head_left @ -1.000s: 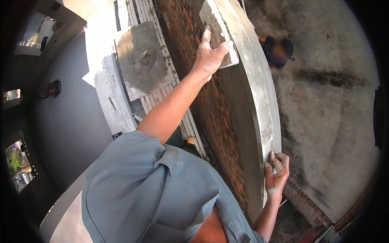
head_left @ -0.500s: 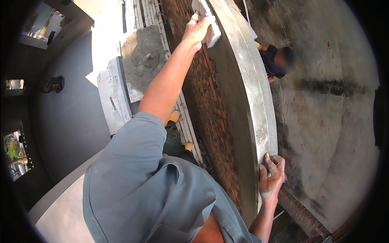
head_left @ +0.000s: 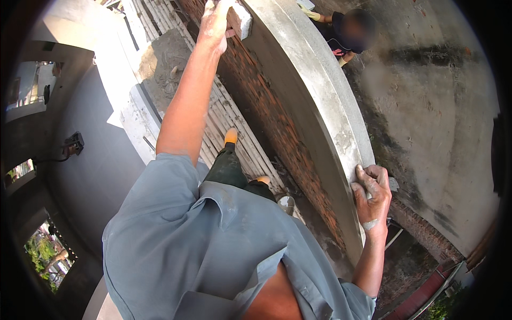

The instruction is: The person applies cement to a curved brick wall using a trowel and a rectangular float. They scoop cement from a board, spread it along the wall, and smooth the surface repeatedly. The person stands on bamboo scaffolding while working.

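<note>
At the top of the view, my left hand (head_left: 215,24) is closed around a rectangular, mortar-smeared block (head_left: 241,22). The block is against the inner side of a curved concrete wall; the frame's upper edge cuts off part of the hand. On the right, my right hand (head_left: 373,194) curls its fingers over the edge of the wall's pale top (head_left: 325,101). A small grey-white piece (head_left: 393,184) shows just beyond its knuckles; whether the hand touches it I cannot tell. Wet grey render covers the wall's upper band, with bare red brick (head_left: 277,128) below.
A board with grey mortar (head_left: 162,64) lies on slatted planks (head_left: 234,120) at the left. My orange boots (head_left: 231,135) stand on the planks, near a bucket (head_left: 286,204). Beyond the wall, a gloved co-worker (head_left: 336,34) is at the top right. A lamp (head_left: 73,144) hangs left.
The view has shifted and turned. My left hand and the block now appear farther up and left. My right hand still grips the wall's edge, and the bucket has come into view.
</note>
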A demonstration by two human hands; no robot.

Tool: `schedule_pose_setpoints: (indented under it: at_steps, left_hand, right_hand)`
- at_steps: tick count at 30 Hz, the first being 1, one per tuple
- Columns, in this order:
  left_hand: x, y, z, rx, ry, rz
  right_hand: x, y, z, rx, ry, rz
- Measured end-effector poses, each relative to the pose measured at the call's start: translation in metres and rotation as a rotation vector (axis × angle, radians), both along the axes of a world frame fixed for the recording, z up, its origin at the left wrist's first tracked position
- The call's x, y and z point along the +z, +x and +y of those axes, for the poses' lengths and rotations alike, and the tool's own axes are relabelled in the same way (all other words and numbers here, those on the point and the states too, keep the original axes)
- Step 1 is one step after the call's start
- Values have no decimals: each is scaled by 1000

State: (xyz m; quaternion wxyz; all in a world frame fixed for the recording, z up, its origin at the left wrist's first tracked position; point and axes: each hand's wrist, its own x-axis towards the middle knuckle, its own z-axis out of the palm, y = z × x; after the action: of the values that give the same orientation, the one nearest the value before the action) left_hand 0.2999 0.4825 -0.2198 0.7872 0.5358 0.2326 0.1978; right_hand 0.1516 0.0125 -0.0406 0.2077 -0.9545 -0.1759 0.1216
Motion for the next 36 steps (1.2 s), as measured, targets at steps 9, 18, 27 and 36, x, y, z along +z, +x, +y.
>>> schedule_pose_setpoints:
  at_steps: [9, 18, 27, 36]
  left_hand:
    - [41, -187, -311, -148, -183, -60]
    - [26, -201, -354, -2, -245, -186]
    - [20, -145, -238, -83, -36, 31]
    - [28, -301, -501, -219, -465, -78]
  right_hand:
    - [-12, 6, -32, 254, 97, -104]
    - [-8, 9, -44, 418, 54, -116]
    - [-16, 14, -51, 438, 33, -145]
    - [-19, 13, -53, 448, -9, -168]
